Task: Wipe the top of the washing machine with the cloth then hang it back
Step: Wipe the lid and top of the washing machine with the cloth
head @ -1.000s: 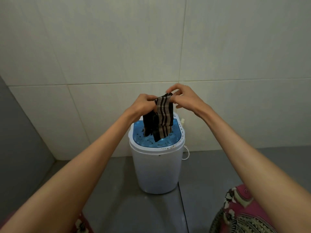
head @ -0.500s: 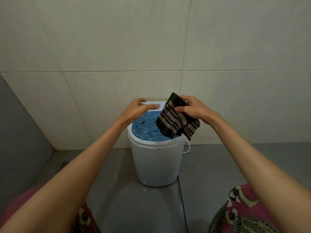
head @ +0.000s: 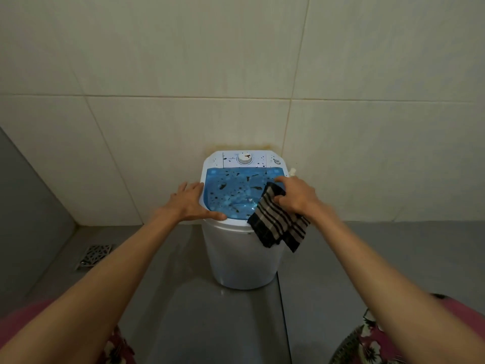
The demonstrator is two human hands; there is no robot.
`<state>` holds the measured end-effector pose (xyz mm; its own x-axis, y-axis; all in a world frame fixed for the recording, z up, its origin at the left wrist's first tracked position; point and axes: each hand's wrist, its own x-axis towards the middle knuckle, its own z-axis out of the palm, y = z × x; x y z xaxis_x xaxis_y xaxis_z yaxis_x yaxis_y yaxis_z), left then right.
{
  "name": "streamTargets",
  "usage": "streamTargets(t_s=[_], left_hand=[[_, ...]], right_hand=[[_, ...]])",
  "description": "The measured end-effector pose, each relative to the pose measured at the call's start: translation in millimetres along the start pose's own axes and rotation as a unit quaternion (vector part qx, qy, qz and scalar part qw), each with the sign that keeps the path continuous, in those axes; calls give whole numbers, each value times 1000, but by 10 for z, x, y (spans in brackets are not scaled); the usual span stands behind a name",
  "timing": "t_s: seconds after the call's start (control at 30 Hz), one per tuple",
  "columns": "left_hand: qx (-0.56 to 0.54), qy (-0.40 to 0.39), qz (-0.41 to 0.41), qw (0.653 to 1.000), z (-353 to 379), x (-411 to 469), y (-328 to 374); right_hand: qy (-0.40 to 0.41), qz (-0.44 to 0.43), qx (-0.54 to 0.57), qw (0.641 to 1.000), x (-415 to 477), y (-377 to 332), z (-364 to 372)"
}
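Observation:
A small white washing machine (head: pixel 236 258) stands on the grey floor against the tiled wall. Its blue see-through lid (head: pixel 233 195) and white control panel carry dark specks and smears. My right hand (head: pixel 295 197) grips a folded black and beige striped cloth (head: pixel 279 222) at the lid's right front edge; the cloth's lower part hangs over the rim. My left hand (head: pixel 190 202) lies flat and open on the machine's left rim, thumb along the front edge.
A round dial (head: pixel 244 158) sits at the back of the top panel. A metal floor drain (head: pixel 95 254) lies to the left. A grey wall closes the left side. Cream tiles back the machine.
Both hands have come down from above the machine. The left hand let go of the cloth and settled on the rim. The right hand lowered the cloth to the lid's right edge.

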<state>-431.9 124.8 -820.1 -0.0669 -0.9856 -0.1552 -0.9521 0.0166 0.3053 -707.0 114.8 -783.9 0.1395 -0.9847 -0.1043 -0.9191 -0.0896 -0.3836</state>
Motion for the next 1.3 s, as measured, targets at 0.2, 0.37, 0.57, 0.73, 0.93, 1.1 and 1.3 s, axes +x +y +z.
streamTargets(t_s=[0.2,0.37,0.57,0.73,0.93,1.1,1.3], left_hand=[[35,-22,11,999,71,230,-137],[81,-28,24,996,80,342,-160],[85,-27,32,995,100,379,-195],[88,-43,14,995,8,302,-110],[92,-43,17,995,-7,271,-93],[84,-46,22,995,14,300,-125],[77,-56,15,995,-26,258,-67]], right_hand=[[181,81,-5,980,-208,-84,866],[224,52,-19,973,-302,-316,1158],[151,79,-27,985,10,-201,1001],[83,69,-30,994,477,70,648],[78,129,70,986,862,195,446],[145,146,52,977,433,104,679],[114,137,20,984,164,88,810]])
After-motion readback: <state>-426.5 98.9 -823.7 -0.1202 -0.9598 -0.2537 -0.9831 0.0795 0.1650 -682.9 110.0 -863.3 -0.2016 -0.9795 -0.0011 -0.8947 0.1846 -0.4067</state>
